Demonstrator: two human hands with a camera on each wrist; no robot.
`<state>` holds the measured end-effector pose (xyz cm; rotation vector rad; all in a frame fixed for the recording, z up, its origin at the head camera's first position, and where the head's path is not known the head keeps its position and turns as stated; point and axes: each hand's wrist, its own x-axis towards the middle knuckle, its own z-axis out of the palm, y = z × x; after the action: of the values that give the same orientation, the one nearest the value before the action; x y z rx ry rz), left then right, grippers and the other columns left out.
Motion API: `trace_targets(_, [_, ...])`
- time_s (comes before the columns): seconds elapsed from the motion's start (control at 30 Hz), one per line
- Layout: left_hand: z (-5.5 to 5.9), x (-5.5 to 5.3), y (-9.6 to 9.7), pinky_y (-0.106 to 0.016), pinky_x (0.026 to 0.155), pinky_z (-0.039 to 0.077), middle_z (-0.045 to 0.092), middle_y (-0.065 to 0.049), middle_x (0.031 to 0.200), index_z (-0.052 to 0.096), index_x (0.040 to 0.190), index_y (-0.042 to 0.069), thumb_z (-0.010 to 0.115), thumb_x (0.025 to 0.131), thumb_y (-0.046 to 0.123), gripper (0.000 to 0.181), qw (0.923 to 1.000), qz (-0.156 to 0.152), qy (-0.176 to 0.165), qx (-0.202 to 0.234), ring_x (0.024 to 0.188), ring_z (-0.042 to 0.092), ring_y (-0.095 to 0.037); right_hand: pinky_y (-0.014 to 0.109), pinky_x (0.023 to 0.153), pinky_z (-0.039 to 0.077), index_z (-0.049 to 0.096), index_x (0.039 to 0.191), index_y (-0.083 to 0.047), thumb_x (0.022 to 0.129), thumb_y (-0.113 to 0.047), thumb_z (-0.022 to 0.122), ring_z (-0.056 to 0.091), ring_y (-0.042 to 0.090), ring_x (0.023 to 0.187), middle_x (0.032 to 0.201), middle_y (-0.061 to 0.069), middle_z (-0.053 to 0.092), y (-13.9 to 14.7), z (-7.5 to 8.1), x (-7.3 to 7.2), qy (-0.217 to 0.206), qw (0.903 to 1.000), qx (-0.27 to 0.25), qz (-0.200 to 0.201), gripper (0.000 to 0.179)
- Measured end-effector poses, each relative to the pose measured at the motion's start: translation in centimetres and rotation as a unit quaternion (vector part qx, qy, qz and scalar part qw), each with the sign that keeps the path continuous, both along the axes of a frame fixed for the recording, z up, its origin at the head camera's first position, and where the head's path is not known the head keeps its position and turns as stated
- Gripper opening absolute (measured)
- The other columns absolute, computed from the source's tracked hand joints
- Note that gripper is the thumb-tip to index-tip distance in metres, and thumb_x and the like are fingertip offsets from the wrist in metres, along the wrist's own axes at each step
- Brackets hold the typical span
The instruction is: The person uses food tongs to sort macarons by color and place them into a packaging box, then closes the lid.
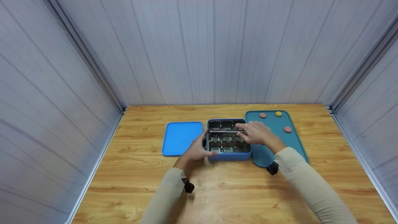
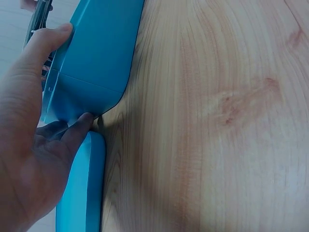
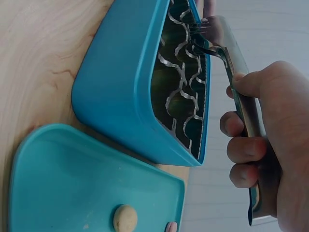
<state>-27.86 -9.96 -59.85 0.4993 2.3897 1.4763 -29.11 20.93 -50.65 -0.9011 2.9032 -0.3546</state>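
Observation:
A blue rectangular box (image 1: pixel 230 157) stands on the table with a clear plastic insert (image 1: pixel 228 145) of several compartments inside. My left hand (image 1: pixel 196 150) holds its near left corner; in the left wrist view the thumb (image 2: pixel 60 30) lies at the rim and fingers press the side wall. Metal tongs (image 3: pixel 248 116) are gripped in my right hand (image 1: pixel 257 133), thumb on one side and fingers curled round the other. They reach leftward across the box, their tips (image 3: pixel 207 29) over the compartments at its left end. No food shows between the tips.
To the right lies a teal tray (image 1: pixel 264 155), bearing a pink macaron (image 1: pixel 262 115), a yellow macaron (image 1: pixel 278 114) and another pink macaron (image 1: pixel 287 129). A flat blue lid (image 1: pixel 182 137) lies left of the box. Pale panel walls (image 1: pixel 199 56) enclose the wooden table (image 1: pixel 133 174).

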Motion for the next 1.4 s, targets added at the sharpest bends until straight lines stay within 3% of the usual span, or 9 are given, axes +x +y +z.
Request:
trace_targets(0.17, [-1.1,-0.5,-0.1,-0.054,0.134,0.043,0.049,-0.026,0.174,0.017,0.182,0.010,0.100,0.086,0.045,0.132,0.9997,0.006,0.022,0.000,0.157,0.055,-0.039,0.029,0.050,0.022,0.073,0.139,-0.015,0.115,-0.029,0.065,0.032,0.012,0.049,0.060,-0.003,0.047,-0.2,-0.1,0.0,-0.001,1.0000,-0.002,-0.003,0.029])
trace_targets(0.27, [-1.0,-0.4,-0.1,-0.055,0.135,0.042,0.047,-0.026,0.176,0.016,0.182,0.011,0.099,0.088,0.042,0.129,0.9997,0.009,0.022,-0.009,0.161,0.051,-0.040,0.028,0.050,0.022,0.073,0.139,-0.015,0.115,-0.030,0.065,0.031,0.012,0.048,0.059,-0.003,0.046,-0.2,-0.2,0.0,-0.005,1.0000,-0.002,-0.006,0.029])
trace_targets(0.37, [0.3,0.2,0.2,-0.059,0.135,0.041,0.044,-0.027,0.177,0.012,0.182,0.009,0.098,0.089,0.027,0.128,1.0000,0.006,-0.001,0.004,0.160,0.051,-0.044,0.029,0.050,0.023,0.073,0.138,-0.014,0.115,-0.030,0.065,0.031,0.012,0.049,0.059,-0.003,0.045,-0.2,-0.2,0.1,-0.010,0.9999,-0.003,-0.010,0.029])
trace_targets(0.67, [0.2,0.3,0.4,-0.053,0.124,0.054,0.063,-0.021,0.163,0.010,0.183,0.009,0.096,0.089,0.016,0.127,0.9992,-0.004,-0.009,0.039,0.144,0.068,-0.037,0.030,0.053,0.030,0.070,0.147,-0.011,0.115,-0.035,0.065,0.041,0.013,0.053,0.062,-0.003,0.049,0.2,0.1,0.0,-0.032,0.9990,-0.002,-0.032,0.040])
trace_targets(0.93, [0.1,0.1,0.2,-0.060,0.133,0.043,0.057,-0.025,0.168,0.012,0.182,0.006,0.096,0.089,0.025,0.126,1.0000,-0.001,0.004,0.008,0.154,0.059,-0.042,0.029,0.051,0.026,0.069,0.150,-0.010,0.114,-0.037,0.066,0.036,0.012,0.048,0.056,-0.005,0.043,0.7,0.2,0.1,-0.030,0.9989,-0.008,-0.035,0.045])
trace_targets(1.1, [-1.7,-0.5,-0.3,-0.051,0.131,0.047,0.053,-0.025,0.171,0.019,0.181,0.007,0.097,0.088,0.046,0.127,0.9992,-0.003,0.040,0.004,0.155,0.058,-0.036,0.030,0.052,0.028,0.066,0.154,-0.010,0.114,-0.039,0.065,0.035,0.012,0.048,0.056,-0.006,0.040,1.2,0.4,-0.1,-0.037,0.9984,-0.013,-0.041,0.049])
trace_targets(1.2, [-1.1,-0.2,-0.2,-0.051,0.129,0.049,0.053,-0.026,0.172,0.017,0.181,0.007,0.098,0.087,0.042,0.129,0.9995,-0.004,0.030,0.009,0.153,0.060,-0.037,0.030,0.052,0.028,0.065,0.155,-0.009,0.114,-0.039,0.066,0.033,0.012,0.048,0.055,-0.005,0.040,1.8,0.6,-0.3,-0.032,0.9984,-0.014,-0.044,0.052])
trace_targets(1.3, [-0.5,0.0,0.0,-0.054,0.129,0.048,0.053,-0.026,0.171,0.014,0.182,0.008,0.098,0.088,0.033,0.129,0.9998,0.001,0.011,0.015,0.151,0.061,-0.038,0.032,0.053,0.031,0.065,0.155,-0.008,0.113,-0.041,0.067,0.039,0.013,0.049,0.061,0.003,0.055,2.5,0.9,-0.4,-0.022,0.9984,-0.009,-0.052,0.053])
trace_targets(1.4, [0.0,0.2,0.2,-0.059,0.132,0.045,0.055,-0.026,0.170,0.013,0.182,0.008,0.098,0.087,0.023,0.129,0.9998,0.009,-0.006,0.016,0.151,0.061,-0.041,0.038,0.059,0.044,0.065,0.156,-0.011,0.113,-0.043,0.067,0.057,0.017,0.060,0.089,0.013,0.075,3.2,1.2,-0.6,-0.019,0.9975,-0.004,-0.067,0.053])
